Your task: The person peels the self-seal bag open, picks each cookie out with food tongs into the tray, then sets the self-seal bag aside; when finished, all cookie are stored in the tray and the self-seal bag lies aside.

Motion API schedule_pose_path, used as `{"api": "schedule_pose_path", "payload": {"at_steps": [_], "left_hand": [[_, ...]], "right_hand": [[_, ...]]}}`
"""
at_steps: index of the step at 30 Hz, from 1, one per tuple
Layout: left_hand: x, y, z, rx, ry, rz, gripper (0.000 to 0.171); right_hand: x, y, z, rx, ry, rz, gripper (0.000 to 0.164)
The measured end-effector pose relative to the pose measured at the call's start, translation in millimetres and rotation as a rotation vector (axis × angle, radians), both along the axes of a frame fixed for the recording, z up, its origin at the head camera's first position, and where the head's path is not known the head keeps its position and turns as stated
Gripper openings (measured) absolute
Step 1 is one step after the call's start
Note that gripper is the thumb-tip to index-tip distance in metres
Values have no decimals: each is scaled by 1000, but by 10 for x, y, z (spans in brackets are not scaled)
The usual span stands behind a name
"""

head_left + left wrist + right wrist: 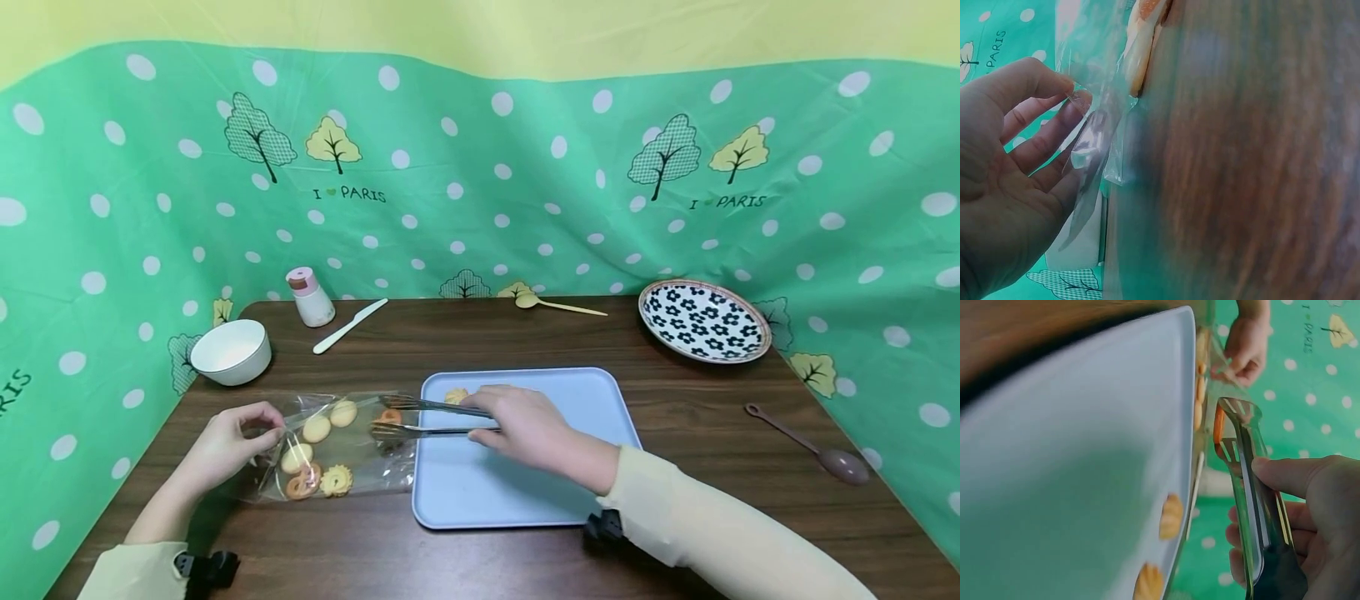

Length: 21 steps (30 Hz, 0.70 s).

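Observation:
My left hand (pixel 228 442) pinches the far left edge of a clear plastic bag (pixel 375 479) between thumb and index finger. Several cookies show in the bag: plain round ones (pixel 317 428), a pretzel-shaped one (pixel 303 482) and a flower-shaped one (pixel 337 480). In my right hand (pixel 528 429) are metal tongs (pixel 442 406), their tips reaching over the right part of the bag. Between those tips sits a reddish-brown cookie (pixel 1219 428), clear in the right wrist view. Under the right hand lies a light blue tray (pixel 487 492), with two ridged cookies (pixel 1171 516) along its far side.
At the back left stand a white bowl (pixel 231 353), a pink-capped shaker (pixel 311 298) and a white knife (pixel 350 327). A yellow spoon (pixel 558 306) lies at the back, a flower-patterned plate (pixel 705 321) at the back right, a brown spoon (pixel 840 464) at the right edge.

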<state>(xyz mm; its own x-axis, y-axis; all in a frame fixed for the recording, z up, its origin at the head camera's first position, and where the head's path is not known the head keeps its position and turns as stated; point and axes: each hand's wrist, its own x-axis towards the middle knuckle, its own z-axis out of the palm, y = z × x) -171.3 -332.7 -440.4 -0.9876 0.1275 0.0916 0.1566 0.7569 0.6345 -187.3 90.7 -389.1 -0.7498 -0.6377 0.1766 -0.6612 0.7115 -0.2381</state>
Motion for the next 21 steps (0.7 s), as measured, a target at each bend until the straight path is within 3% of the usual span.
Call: {"api": "schedule_pose_path", "payload": {"at_steps": [10, 21], "left_hand": [[-1, 6, 2, -1, 22, -11, 6], [26, 33, 3, 32, 14, -13, 7]], "right_hand": [[175, 863, 66, -63, 50, -166, 40], [227, 1646, -31, -34, 30, -339, 40]]}}
